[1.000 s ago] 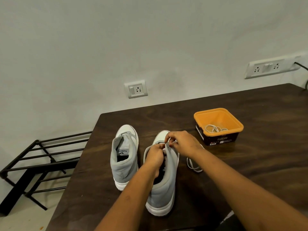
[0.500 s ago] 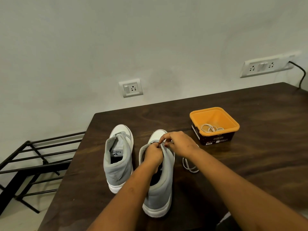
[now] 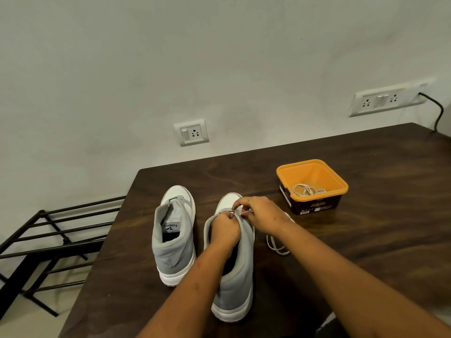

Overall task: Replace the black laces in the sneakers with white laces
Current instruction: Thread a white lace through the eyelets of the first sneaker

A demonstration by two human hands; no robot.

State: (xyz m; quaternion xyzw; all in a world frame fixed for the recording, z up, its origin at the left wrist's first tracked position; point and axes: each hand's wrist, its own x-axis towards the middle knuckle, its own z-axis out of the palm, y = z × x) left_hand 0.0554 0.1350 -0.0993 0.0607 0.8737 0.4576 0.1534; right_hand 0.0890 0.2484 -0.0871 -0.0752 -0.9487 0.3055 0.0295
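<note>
Two hands meet atop nearer sneaker [image 3: 240,289]: L hand [image 3: 225,229] fingers curled round its collar, R hand [image 3: 262,215] pinching white lace [image 3: 277,247].

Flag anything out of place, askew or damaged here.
Nothing is spilled or damaged. Only a loose white lace trails in a loop on the table beside the right-hand sneaker, and the other sneaker shows no lace from this angle.

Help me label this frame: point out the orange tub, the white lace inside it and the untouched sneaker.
orange tub [image 3: 312,172]: head view, inner far wall.
white lace [image 3: 311,190]: head view, tangle on the tub's floor.
untouched sneaker [image 3: 170,254]: head view, grey heel back.
</note>
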